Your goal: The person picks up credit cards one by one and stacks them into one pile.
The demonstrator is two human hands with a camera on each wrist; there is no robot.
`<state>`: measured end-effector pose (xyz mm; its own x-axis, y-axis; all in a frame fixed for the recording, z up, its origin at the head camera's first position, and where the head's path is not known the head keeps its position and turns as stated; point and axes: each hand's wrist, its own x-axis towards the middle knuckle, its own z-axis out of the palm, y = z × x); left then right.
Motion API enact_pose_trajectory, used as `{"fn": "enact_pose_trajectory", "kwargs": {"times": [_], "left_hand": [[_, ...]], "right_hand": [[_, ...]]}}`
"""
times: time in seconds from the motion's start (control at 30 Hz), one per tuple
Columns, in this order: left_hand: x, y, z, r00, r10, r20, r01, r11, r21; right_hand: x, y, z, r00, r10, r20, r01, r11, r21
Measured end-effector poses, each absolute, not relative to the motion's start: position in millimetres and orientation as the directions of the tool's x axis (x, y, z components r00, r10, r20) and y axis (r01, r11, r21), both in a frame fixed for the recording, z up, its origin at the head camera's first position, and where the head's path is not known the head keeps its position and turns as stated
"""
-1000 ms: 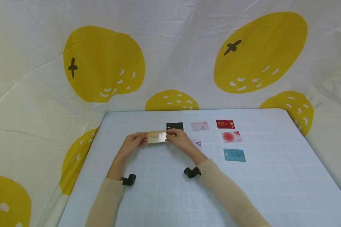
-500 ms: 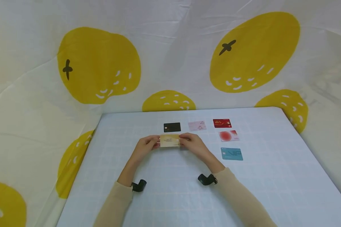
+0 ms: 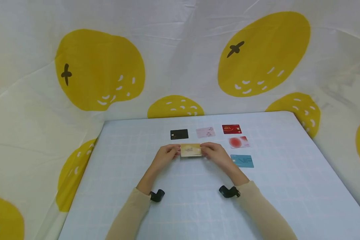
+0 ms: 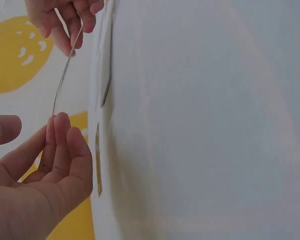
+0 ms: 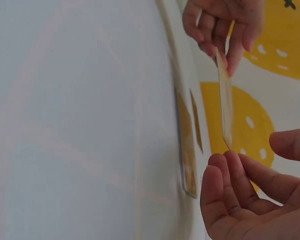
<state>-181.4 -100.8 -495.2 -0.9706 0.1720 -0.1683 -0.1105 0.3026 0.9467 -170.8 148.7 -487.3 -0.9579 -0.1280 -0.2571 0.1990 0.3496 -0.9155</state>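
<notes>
A gold card (image 3: 190,150) is held level between both hands, just above the table, and looks slightly bowed in the left wrist view. The left hand (image 3: 166,154) grips its left short edge with the fingertips. At the opposite short edge, the fingers of the right hand (image 3: 214,153) hold it. In the wrist views both thumbs stand apart from the card. A black card (image 3: 179,134) lies just behind the gold one. In the right wrist view, another card (image 5: 186,145) lies on the table below the hands; its face cannot be made out.
Behind the hands lies a pale pink card (image 3: 205,132). To the right are a red card (image 3: 231,129), a white card with a red disc (image 3: 239,142) and a teal card (image 3: 242,161). A fruit-print cloth (image 3: 180,66) hangs beyond the table (image 3: 186,206).
Both hands have carried the gold card rightward and a little nearer. The black card has come out from behind the right hand, while the purple-patterned card has become hidden. The head view has shifted slightly.
</notes>
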Motion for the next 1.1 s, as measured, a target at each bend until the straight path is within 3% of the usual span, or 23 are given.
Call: {"fn": "enact_pose_trajectory", "kwargs": {"times": [0.63,1.1], "left_hand": [[-191.6,-76.7,-503.3,-0.948,0.244,-0.205,-0.061,0.493,0.868],[-196.8,-73.8,-505.4,-0.945,0.249,-0.212,-0.048,0.536,0.843]], "right_hand": [[-175.4,172.2,-497.8,-0.948,-0.077,-0.308,0.258,0.381,-0.888],[-179.3,172.1,-501.2,-0.933,-0.083,-0.349,0.284,0.423,-0.861]]}}
